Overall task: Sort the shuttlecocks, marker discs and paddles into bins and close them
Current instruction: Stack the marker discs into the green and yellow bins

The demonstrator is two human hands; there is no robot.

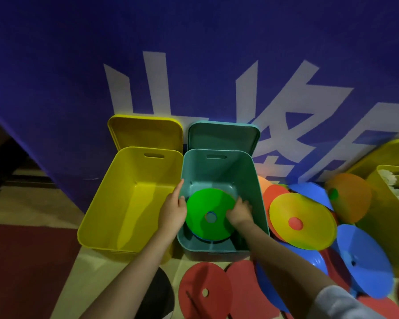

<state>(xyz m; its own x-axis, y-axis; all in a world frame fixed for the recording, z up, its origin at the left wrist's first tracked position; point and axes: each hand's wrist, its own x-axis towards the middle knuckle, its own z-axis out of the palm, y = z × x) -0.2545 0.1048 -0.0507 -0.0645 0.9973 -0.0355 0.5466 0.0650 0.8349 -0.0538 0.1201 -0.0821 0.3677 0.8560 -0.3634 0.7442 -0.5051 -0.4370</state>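
Green marker disc (209,212), topmost of a small stack with a blue edge showing beneath, sits low inside the teal bin (247,180), held between both hands. Left hand (173,209): fingers mostly straight, resting against the disc's near-left rim and the bin's inner wall, not clenched. Right hand (238,212): fingers curled over the disc's right rim, gripping it. Just left of the left hand, a yellow bin (101,217) stands open with nothing visible inside; its lid (145,132) and the teal lid (224,134) lean upright behind their bins against a blue banner (78,65). Right of the right hand, a loose pile of discs lies on the floor: yellow disc (309,226), blue discs (366,261), an orange disc (352,196), with red discs (205,293) nearer the person's forearms. Far right, a second yellow bin (387,180) holds white items, probably shuttlecocks, too blurred to confirm. No paddles identifiable. Progress, as judged: early to middling; a few discs binned, many on the floor, every visible bin unclosed.
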